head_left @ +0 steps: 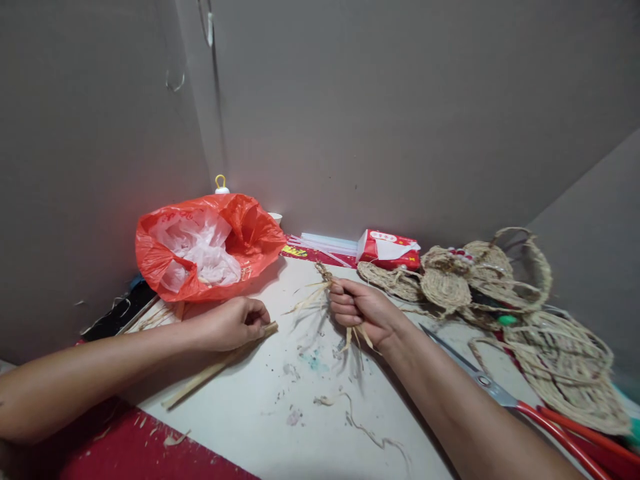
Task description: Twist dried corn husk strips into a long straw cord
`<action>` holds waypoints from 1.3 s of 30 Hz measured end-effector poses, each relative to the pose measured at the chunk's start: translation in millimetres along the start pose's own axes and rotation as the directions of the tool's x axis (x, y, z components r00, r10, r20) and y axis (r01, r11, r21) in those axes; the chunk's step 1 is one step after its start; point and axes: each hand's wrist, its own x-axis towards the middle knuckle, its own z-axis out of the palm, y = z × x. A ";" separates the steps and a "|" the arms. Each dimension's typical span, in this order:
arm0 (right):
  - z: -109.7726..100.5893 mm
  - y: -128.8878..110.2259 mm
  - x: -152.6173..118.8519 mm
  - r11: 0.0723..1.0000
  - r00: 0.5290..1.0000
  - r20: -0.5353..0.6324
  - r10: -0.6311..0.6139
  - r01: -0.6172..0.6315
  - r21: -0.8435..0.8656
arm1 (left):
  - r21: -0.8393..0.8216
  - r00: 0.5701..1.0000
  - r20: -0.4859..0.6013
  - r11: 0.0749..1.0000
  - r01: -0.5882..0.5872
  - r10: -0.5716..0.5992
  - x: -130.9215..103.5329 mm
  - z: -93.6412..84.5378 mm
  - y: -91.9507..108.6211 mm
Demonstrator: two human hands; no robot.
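My right hand (pixel 357 310) is closed in a fist around a bunch of dried straw strips (pixel 313 297). Their loose ends stick out to the left and below the fist, and a short twisted braid (pixel 323 271) rises above it. My left hand (pixel 240 323) pinches the upper end of a long, flat, pale straw strip (pixel 215 378) that slants down to the left over the white tabletop (pixel 240 427). Parts of the left fingers are hidden behind the hand.
An orange-red plastic bag (pixel 255 233) with white plastic inside stands at the back left. A red tissue pack (pixel 390 248) lies by the wall. Woven straw pieces (pixel 445 287) are heaped at the right, beside large red-handled scissors (pixel 483 381). A loose fibre cord (pixel 367 433) lies in front.
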 end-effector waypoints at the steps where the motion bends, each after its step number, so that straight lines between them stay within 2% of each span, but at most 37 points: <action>1: -0.1 0.0 0.1 1.000 1.000 0.002 0.002 -0.002 -0.001 | -0.027 1.000 0.012 1.000 0.004 -0.004 -1.5 -2.2 2.4; 6: -1.2 0.2 1.2 1.000 1.000 0.014 -0.003 0.003 0.003 | -0.298 0.997 0.051 0.952 0.066 -0.053 -2.6 -11.0 10.7; 10: -1.7 0.1 1.3 1.000 1.000 0.015 -0.007 0.007 0.011 | -0.489 0.985 0.103 0.855 0.173 -0.140 1.4 -14.3 6.5; 15: -1.6 -0.2 0.7 1.000 1.000 0.007 -0.002 0.002 0.027 | -0.657 0.974 0.146 0.719 0.227 -0.173 3.2 -14.9 7.5; 17: -1.5 -0.1 0.6 0.999 1.000 0.004 -0.002 0.002 0.034 | -0.700 0.969 0.160 0.670 0.247 -0.190 3.8 -12.3 10.9; 21: -1.3 -0.3 0.5 0.999 1.000 -0.009 -0.008 0.009 0.048 | -0.730 0.962 0.196 0.627 0.272 -0.190 10.1 -1.7 15.4; 26: 0.8 -1.8 -0.6 0.998 0.999 -0.029 -0.015 0.017 0.058 | -0.739 0.927 0.318 0.562 0.372 -0.196 25.2 13.7 12.2; 29: 3.3 -1.7 -1.3 0.998 0.999 -0.039 -0.011 0.013 0.062 | -0.706 0.926 0.292 0.599 0.378 -0.240 33.7 23.2 10.6; 31: 5.2 -0.8 -1.6 0.998 0.999 -0.045 -0.007 0.010 0.065 | -0.649 0.944 0.216 0.685 0.330 -0.250 39.1 29.2 11.0; 33: 6.6 0.3 -1.7 0.998 0.998 -0.056 -0.001 0.004 0.064 | -0.466 0.980 0.053 0.864 0.192 -0.190 44.3 32.7 12.1; 35: 7.2 1.4 -1.9 0.998 0.997 -0.072 0.004 0.000 0.060 | -0.195 0.990 -0.120 0.980 0.045 -0.069 48.7 32.4 12.9; 37: 7.4 2.5 -2.2 0.999 0.996 -0.089 0.001 0.003 0.052 | -0.014 0.975 -0.224 1.000 -0.005 0.002 51.4 28.8 12.9; 39: 7.7 3.7 -2.6 0.999 0.995 -0.097 -0.001 0.005 0.043 | 0.003 0.970 -0.242 1.000 0.021 -0.020 52.2 24.9 12.5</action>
